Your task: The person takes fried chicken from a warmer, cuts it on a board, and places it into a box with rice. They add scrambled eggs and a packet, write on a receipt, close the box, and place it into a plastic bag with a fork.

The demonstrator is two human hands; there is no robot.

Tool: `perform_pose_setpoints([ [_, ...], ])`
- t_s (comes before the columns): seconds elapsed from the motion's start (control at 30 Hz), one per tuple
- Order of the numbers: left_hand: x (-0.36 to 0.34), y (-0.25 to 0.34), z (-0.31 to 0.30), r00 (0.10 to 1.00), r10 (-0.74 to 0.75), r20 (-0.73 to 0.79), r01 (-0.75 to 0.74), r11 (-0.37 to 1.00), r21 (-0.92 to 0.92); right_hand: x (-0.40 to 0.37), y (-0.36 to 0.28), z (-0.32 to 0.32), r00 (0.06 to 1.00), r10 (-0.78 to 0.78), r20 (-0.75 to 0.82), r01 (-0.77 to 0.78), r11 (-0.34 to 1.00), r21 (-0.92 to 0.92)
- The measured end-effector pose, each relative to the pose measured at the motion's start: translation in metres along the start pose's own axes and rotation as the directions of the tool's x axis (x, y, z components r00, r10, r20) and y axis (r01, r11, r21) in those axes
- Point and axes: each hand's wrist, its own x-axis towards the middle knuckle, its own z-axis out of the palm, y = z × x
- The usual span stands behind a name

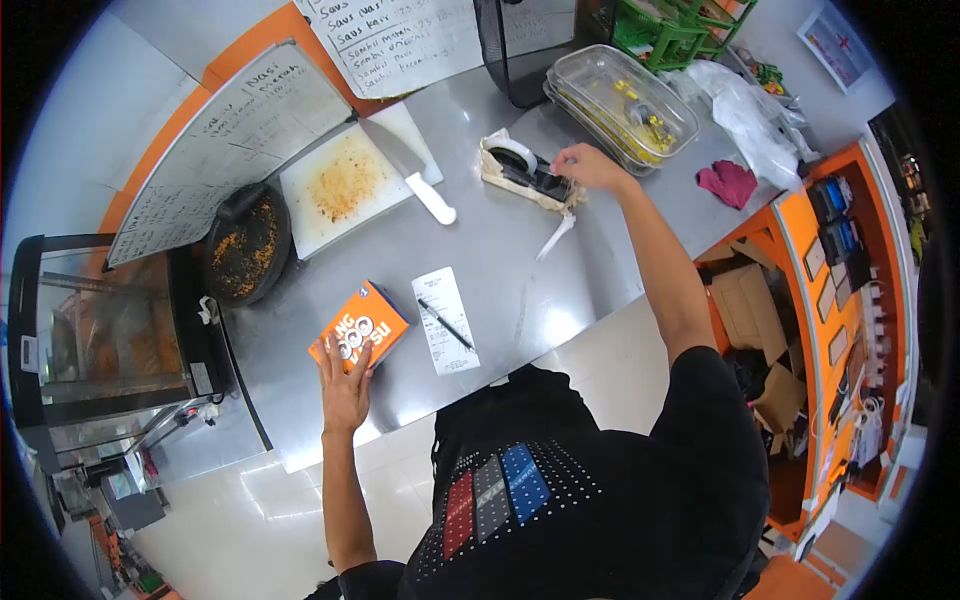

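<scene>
My left hand (345, 385) grips the near side of an orange box (372, 318) with white lettering, its fingers on the top face. The box sits near the front edge of the steel table. Farther back, my right hand (592, 167) reaches to the right end of a tape dispenser (513, 160) holding a roll of tape. Its fingers are pinched together there; what is between them is too small to make out. Beige wrapping covers part of the dispenser, and a white strip (556, 236) lies just below it. A printed receipt (437, 300) with a dark pen (446, 325) across it lies right of the box.
A white-handled knife (432, 198) rests beside a stained cutting board (320, 215). A stone mortar (246, 262) stands at the left, near a glass cabinet (110, 330). Clear lidded containers (610, 75), a plastic bag (745, 110) and a maroon cloth (727, 184) are at the back right.
</scene>
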Motion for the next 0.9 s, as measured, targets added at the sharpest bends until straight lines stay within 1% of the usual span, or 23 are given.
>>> perform_pose_setpoints([
  [0.1, 0.001, 0.011, 0.002, 1.000, -0.028, -0.005, 0.028, 1.000, -0.001, -0.006, 0.004, 0.002, 1.000, -0.004, 0.013, 0.000, 0.950, 0.311],
  [0.13, 0.000, 0.012, 0.002, 1.000, -0.030, -0.010, 0.030, 1.000, -0.009, -0.009, 0.007, 0.002, 1.000, -0.004, 0.029, -0.007, 0.924, 0.382],
  [0.17, -0.002, 0.012, 0.002, 0.999, -0.034, -0.013, 0.034, 0.999, -0.017, -0.015, 0.011, 0.005, 1.000, -0.020, -0.011, 0.023, 0.877, 0.479],
  [0.23, -0.002, 0.015, 0.000, 0.999, -0.048, 0.003, 0.048, 0.999, -0.012, -0.031, 0.019, 0.015, 0.994, -0.038, -0.098, 0.093, 0.752, 0.653],
  [0.27, 0.001, 0.016, 0.000, 0.998, -0.055, 0.008, 0.055, 0.998, -0.010, -0.033, 0.027, 0.020, 0.994, -0.002, -0.105, 0.087, 0.585, 0.807],
  [0.37, 0.000, 0.015, 0.001, 0.996, -0.079, 0.032, 0.080, 0.996, -0.049, -0.037, 0.048, 0.033, 0.967, -0.134, -0.216, 0.254, 0.549, 0.796],
  [0.47, 0.002, 0.016, -0.002, 0.997, -0.058, 0.042, 0.058, 0.998, -0.010, -0.035, 0.067, 0.051, 0.950, -0.158, -0.271, 0.312, 0.555, 0.771],
  [0.6, 0.000, 0.010, 0.004, 1.000, -0.003, 0.009, 0.003, 1.000, 0.002, -0.027, 0.079, 0.060, 0.920, -0.185, -0.346, 0.384, 0.611, 0.692],
  [0.67, 0.000, 0.006, 0.008, 1.000, -0.003, 0.003, 0.003, 1.000, -0.011, -0.017, 0.088, 0.060, 0.905, -0.210, -0.370, 0.412, 0.651, 0.638],
  [0.7, 0.000, 0.004, 0.010, 1.000, 0.022, -0.016, -0.022, 1.000, -0.008, -0.018, 0.087, 0.055, 0.827, -0.315, -0.466, 0.514, 0.760, 0.398],
  [0.73, 0.000, 0.003, 0.011, 1.000, 0.019, -0.024, -0.020, 0.999, -0.047, -0.020, 0.088, 0.051, 0.732, -0.444, -0.516, 0.582, 0.802, 0.136],
  [0.77, 0.000, 0.003, 0.011, 0.999, 0.011, -0.032, -0.012, 0.999, -0.046, -0.010, 0.104, 0.057, 0.790, -0.336, -0.512, 0.532, 0.792, 0.301],
  [0.8, -0.001, 0.002, 0.012, 1.000, -0.004, -0.030, 0.003, 0.999, -0.051, -0.022, 0.087, 0.053, 0.739, -0.364, -0.567, 0.535, 0.828, 0.166],
  [0.83, -0.001, 0.005, 0.006, 1.000, -0.021, -0.009, 0.020, 0.999, -0.031, -0.033, 0.075, 0.048, 0.625, -0.425, -0.655, 0.495, 0.864, -0.089],
  [0.87, -0.002, 0.001, 0.011, 0.999, 0.000, -0.044, 0.000, 1.000, -0.009, -0.043, 0.062, 0.049, 0.485, -0.505, -0.714, 0.398, 0.854, -0.333],
  [0.9, -0.003, 0.002, 0.011, 0.999, -0.012, -0.038, 0.012, 1.000, 0.016, -0.056, 0.048, 0.060, 0.494, -0.343, -0.799, 0.362, 0.917, -0.169],
])
